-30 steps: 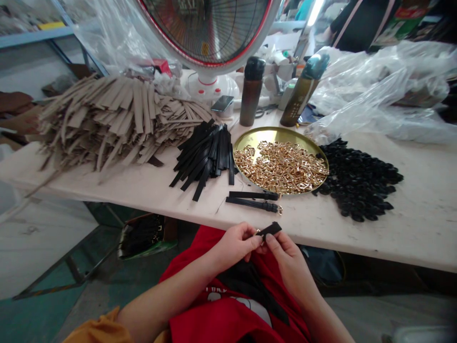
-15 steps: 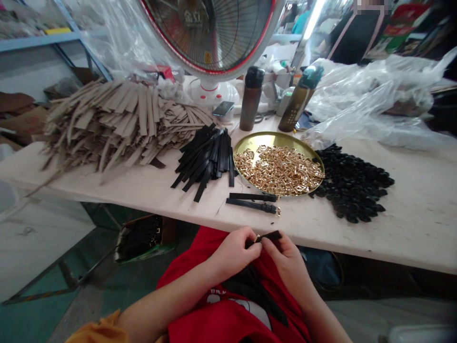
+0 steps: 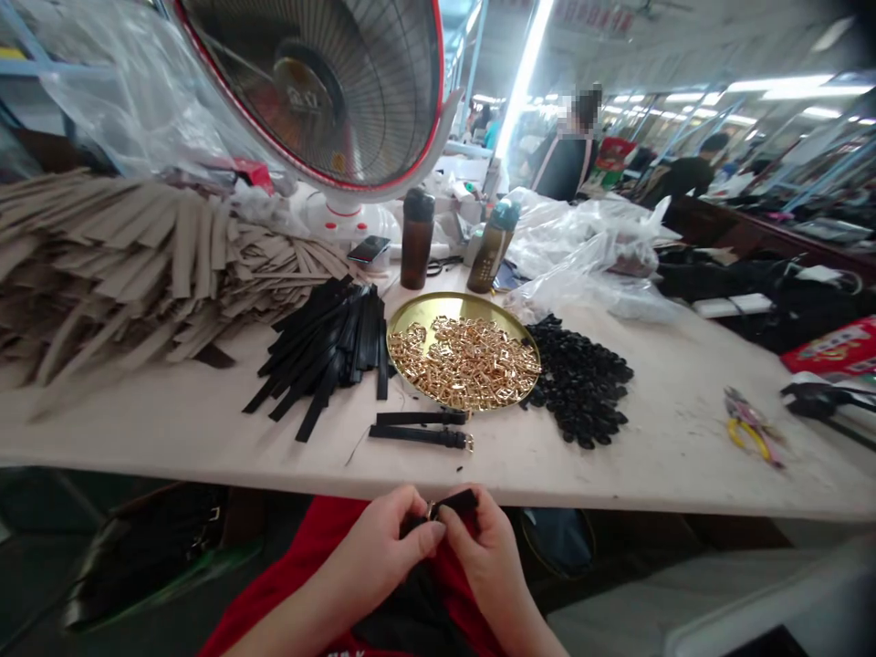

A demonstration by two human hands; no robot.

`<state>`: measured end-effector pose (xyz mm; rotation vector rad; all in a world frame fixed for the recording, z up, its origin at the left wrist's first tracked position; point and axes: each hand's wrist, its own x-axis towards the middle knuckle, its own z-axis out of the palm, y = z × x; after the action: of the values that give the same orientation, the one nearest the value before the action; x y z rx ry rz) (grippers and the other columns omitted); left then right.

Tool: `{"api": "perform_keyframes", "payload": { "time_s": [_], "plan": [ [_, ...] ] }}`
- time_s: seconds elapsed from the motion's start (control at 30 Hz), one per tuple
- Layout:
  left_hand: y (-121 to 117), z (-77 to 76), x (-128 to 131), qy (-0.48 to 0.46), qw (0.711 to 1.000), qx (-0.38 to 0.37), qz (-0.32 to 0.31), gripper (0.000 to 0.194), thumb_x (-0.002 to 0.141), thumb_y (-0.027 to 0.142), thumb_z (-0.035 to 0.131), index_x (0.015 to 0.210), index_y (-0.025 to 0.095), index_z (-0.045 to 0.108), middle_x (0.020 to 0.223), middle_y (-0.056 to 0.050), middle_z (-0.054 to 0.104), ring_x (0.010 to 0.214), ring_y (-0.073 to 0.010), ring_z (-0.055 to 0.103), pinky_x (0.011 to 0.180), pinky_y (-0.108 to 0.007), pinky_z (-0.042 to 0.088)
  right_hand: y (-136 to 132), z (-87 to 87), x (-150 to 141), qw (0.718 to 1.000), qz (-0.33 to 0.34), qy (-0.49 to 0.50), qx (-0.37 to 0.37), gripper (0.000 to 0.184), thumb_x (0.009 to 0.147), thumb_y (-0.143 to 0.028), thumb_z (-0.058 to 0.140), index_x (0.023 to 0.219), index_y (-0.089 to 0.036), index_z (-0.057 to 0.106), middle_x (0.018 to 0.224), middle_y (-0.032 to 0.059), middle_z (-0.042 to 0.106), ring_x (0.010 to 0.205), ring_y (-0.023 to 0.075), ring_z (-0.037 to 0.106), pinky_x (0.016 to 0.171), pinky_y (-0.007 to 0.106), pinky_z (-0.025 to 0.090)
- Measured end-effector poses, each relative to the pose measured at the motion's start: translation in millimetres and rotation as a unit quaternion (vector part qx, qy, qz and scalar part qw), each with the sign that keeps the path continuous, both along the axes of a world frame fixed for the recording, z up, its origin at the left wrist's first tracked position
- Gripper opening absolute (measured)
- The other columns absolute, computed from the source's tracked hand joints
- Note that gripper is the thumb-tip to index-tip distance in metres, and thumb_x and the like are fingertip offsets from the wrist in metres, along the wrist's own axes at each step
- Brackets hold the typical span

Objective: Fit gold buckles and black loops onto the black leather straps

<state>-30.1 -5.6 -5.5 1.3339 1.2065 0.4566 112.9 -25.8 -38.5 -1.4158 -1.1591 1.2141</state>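
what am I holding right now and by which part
A black strap: your left hand pinches it beside the metal fitting; your right hand grips the projecting end.

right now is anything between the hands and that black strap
Nothing visible: the left hand and right hand both hold the black strap directly. A metal buckle shows between the hands, in front of the table's near edge.

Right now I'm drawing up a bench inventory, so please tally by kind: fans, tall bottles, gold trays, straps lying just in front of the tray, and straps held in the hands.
Fan: 1
Tall bottles: 2
Gold tray: 1
Straps in front of the tray: 2
Held strap: 1
Total: 7
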Motion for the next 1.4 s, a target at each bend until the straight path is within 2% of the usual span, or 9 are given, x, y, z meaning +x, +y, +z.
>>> {"api": "perform_keyframes", "payload": {
  "time_s": [0.2,0.53,0.73,0.87,0.97,1.03,1.1,1.23,1.4],
  "plan": [
    [8.1,-1.9,3.2,-0.008,1.000,-0.004,-0.023,0.021,0.076,0.035,0.050,0.070,0.016,0.047,0.062,0.002,0.057,0.048,-0.0080,0.042,0.043,-0.018,0.031,7.3,-1.8,3.9,0.994,0.021,0.097,-0.050,0.014,0.072,-0.029,0.059,0.069,-0.018,0.052,0.065,-0.0032,0.055,0.061,0.0121,0.048,0.059,0.024,0.040],
    [27.8,-12.6,19.4,-0.019,0.997,0.040,-0.058,0.021,0.080,0.031,0.044,0.095,0.019,0.052,0.061,0.005,0.053,0.055,-0.0103,0.048,0.053,-0.021,0.035,43.4,6.9,72.0,0.969,0.075,-0.211,0.101,0.020,0.085,-0.032,0.041,0.085,-0.020,0.058,0.073,0.0020,0.059,0.070,0.0158,0.055,0.062,0.025,0.041],
    [34.1,-14.2,26.8,-0.002,0.999,0.022,-0.025,0.018,0.080,0.033,0.043,0.079,0.017,0.051,0.054,0.006,0.046,0.052,-0.0095,0.043,0.052,-0.020,0.033,125.1,-0.7,145.2,0.749,-0.021,-0.653,0.109,0.015,0.079,-0.016,0.046,0.076,-0.016,0.060,0.081,0.0101,0.058,0.071,0.0211,0.054,0.063,0.032,0.036],
    [30.3,-19.2,21.7,-0.017,1.000,0.007,-0.010,0.019,0.080,0.035,0.044,0.077,0.017,0.049,0.053,0.007,0.044,0.049,-0.0084,0.041,0.050,-0.020,0.032,136.1,-3.3,149.2,0.740,-0.009,-0.663,0.114,0.015,0.077,-0.013,0.046,0.067,-0.015,0.057,0.078,0.0117,0.057,0.073,0.0230,0.053,0.063,0.034,0.035],
    [28.0,-14.6,17.1,-0.028,1.000,0.007,0.000,0.018,0.079,0.034,0.046,0.074,0.017,0.048,0.052,0.007,0.043,0.048,-0.0077,0.040,0.049,-0.019,0.031,119.7,3.1,136.0,0.840,-0.002,-0.528,0.126,0.013,0.078,-0.023,0.049,0.069,-0.017,0.055,0.076,0.0070,0.057,0.069,0.0188,0.052,0.063,0.031,0.038],
    [27.0,-7.5,16.4,-0.037,0.999,0.020,0.015,0.018,0.079,0.034,0.046,0.074,0.017,0.047,0.052,0.008,0.042,0.048,-0.0073,0.038,0.048,-0.019,0.031,100.8,10.5,118.4,0.949,0.006,-0.302,0.089,0.016,0.077,-0.033,0.054,0.070,-0.018,0.054,0.067,0.0022,0.056,0.061,0.0152,0.051,0.059,0.028,0.040],
    [25.6,0.7,17.2,-0.048,0.998,0.035,0.034,0.018,0.079,0.034,0.046,0.075,0.017,0.048,0.052,0.008,0.042,0.047,-0.0070,0.037,0.048,-0.018,0.031,79.3,19.0,95.3,0.999,0.013,-0.038,0.016,0.019,0.073,-0.038,0.058,0.077,-0.020,0.056,0.065,-0.0006,0.057,0.057,0.0120,0.050,0.056,0.026,0.042],
    [21.3,12.1,16.4,-0.065,0.993,0.079,0.062,0.018,0.080,0.034,0.047,0.079,0.016,0.050,0.054,0.006,0.044,0.049,-0.0075,0.040,0.050,-0.019,0.033,43.5,31.8,50.6,0.951,0.009,0.287,-0.113,0.032,0.067,-0.033,0.067,0.097,-0.023,0.060,0.073,-0.0004,0.062,0.058,0.0084,0.054,0.059,0.023,0.048],
    [15.4,13.3,6.8,-0.012,0.987,0.144,0.073,0.019,0.081,0.033,0.045,0.080,0.016,0.053,0.063,0.003,0.051,0.058,-0.0098,0.046,0.056,-0.020,0.035,25.8,28.7,23.8,0.922,-0.006,0.347,-0.170,0.038,0.059,-0.023,0.075,0.095,-0.022,0.065,0.069,-0.0013,0.064,0.063,0.0090,0.059,0.067,0.021,0.051]
  ]
}}
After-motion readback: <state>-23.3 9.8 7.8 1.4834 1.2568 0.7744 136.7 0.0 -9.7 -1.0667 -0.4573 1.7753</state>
